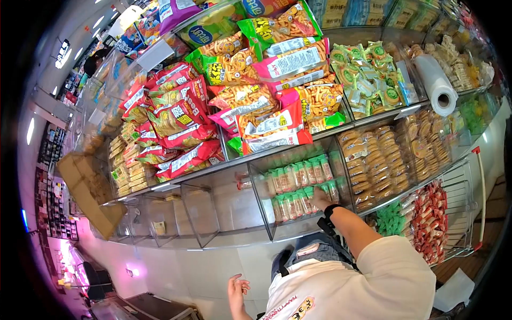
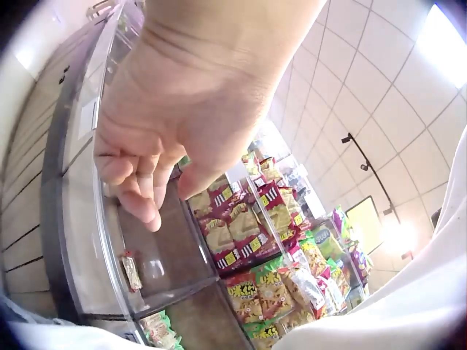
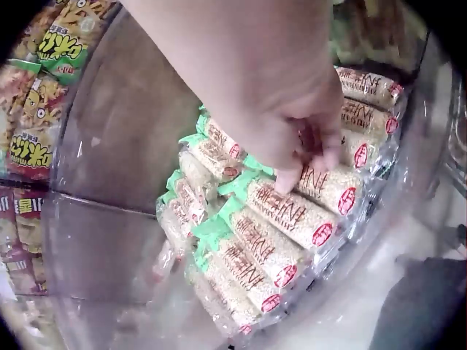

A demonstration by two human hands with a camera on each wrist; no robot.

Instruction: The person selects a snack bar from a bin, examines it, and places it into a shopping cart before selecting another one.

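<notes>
Green-ended wrapped rolls lie in two rows in a clear bin of the lower shelf. My right hand reaches in at the right end of the front row. In the right wrist view, my right hand has thumb and fingers bent round a roll, with other rolls beside and below it. My left hand hangs away from the shelf in the head view, holding nothing. The left wrist view shows the left hand with fingers loosely bent.
Snack bags fill the upper bins. Round packaged biscuits stand right of the rolls. A shopping cart is at the right, beside red-wrapped sweets. A plastic bag roll sits at upper right. Clear dividers separate the lower bins.
</notes>
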